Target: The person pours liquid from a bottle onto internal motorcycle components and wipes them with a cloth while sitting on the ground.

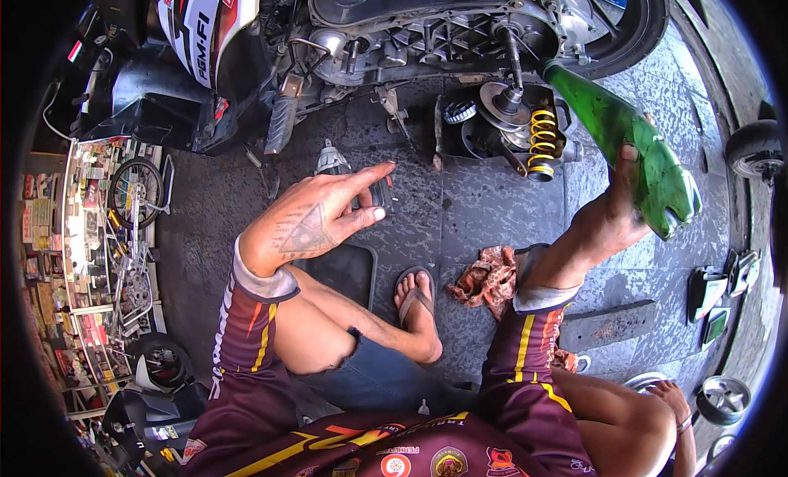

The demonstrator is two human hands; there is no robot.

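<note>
My right hand (620, 194) grips a crumpled green plastic bottle (603, 116) around its lower part. The bottle is tilted, its neck pointing up and left at the exposed scooter engine case (427, 46), close beside a protruding shaft (512, 54). A thin line runs from the bottle's mouth toward the case; I cannot tell whether it is a tube or liquid. My left hand (320, 214) is over the floor with index finger and thumb stretched apart. Partly hidden behind it is a grey tool (332, 158) with a tapered end.
Below the engine, a black tray (468, 149) holds pulley parts and a yellow spring (542, 136). A patterned rag (484, 280) and a dark flat bar (607, 324) lie on the tiles. Shelves of parts (82, 280) line the left. Another person's hand (673, 399) shows at lower right.
</note>
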